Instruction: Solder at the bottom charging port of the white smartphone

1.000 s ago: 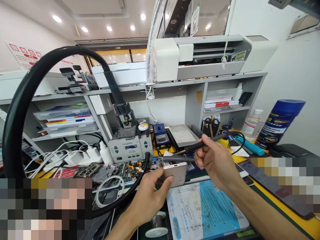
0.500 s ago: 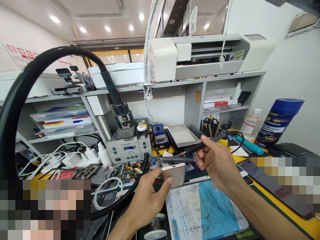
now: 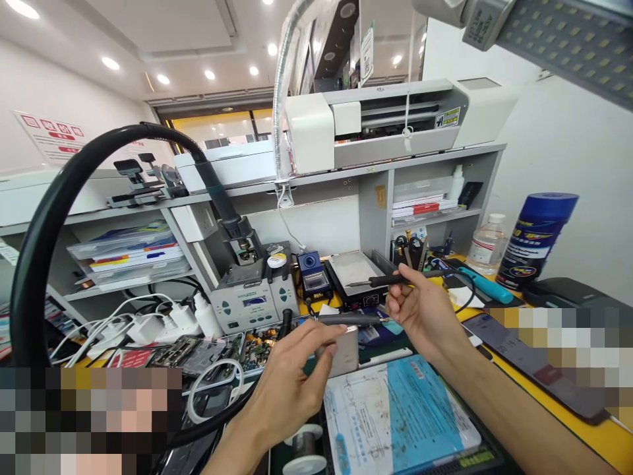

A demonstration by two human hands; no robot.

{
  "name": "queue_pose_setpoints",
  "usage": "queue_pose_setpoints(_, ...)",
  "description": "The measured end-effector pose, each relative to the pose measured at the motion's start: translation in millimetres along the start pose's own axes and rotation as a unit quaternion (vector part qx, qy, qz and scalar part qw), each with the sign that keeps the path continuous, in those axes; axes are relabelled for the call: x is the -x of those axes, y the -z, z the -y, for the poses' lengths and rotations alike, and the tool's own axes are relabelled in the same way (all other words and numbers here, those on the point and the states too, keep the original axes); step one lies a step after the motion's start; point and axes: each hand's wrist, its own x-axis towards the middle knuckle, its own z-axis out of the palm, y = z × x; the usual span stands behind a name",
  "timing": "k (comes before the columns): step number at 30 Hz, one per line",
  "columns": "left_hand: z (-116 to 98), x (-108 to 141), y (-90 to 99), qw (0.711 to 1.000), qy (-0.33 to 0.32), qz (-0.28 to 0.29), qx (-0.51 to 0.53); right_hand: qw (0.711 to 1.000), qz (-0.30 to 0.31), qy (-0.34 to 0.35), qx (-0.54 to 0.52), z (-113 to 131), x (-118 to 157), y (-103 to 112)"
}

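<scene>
My left hand [image 3: 299, 369] grips a pale phone [image 3: 346, 349] between thumb and fingers, with the phone's end edge facing up. In my right hand [image 3: 425, 310] is a soldering iron [image 3: 383, 280], held like a pen, its metal tip pointing left and raised above the phone. The iron's cable runs off to the right. Grey tweezers [image 3: 351, 320] lie level just above the phone, their right end near my right fingers; whether those fingers touch them I cannot tell. Below the phone lies a blue and white box [image 3: 400, 409].
A rework station [image 3: 252, 303] with a thick black hose [image 3: 37, 264] stands at the left. Behind are a hot plate [image 3: 356, 270] and a small blue device [image 3: 314, 274]. A solder spool [image 3: 304, 448] is near the front; a spray can [image 3: 537, 244] and bottle [image 3: 487, 244] stand right.
The iron's tip has lifted away from the phone and shows clear above the tweezers. My left fingers have shifted over the phone's top edge. The view has tilted up and turned right.
</scene>
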Motion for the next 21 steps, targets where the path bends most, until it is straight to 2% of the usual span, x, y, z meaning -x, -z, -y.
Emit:
queue_pose_setpoints(5,-3.9,-2.3,-1.7,0.996,0.087,-0.010,-0.004,1.000,-0.001,0.002,-0.005,0.8,0.4,-1.2)
queue_pose_setpoints(9,-2.2,-0.2,-4.2,0.992,0.123,-0.022,0.010,1.000,0.005,0.002,-0.004,1.5,2.1,-1.8)
queue_pose_setpoints(21,5.0,7.1,-1.7,0.991,0.130,-0.031,0.029,1.000,0.023,0.006,0.013,-2.3,6.7,-2.9)
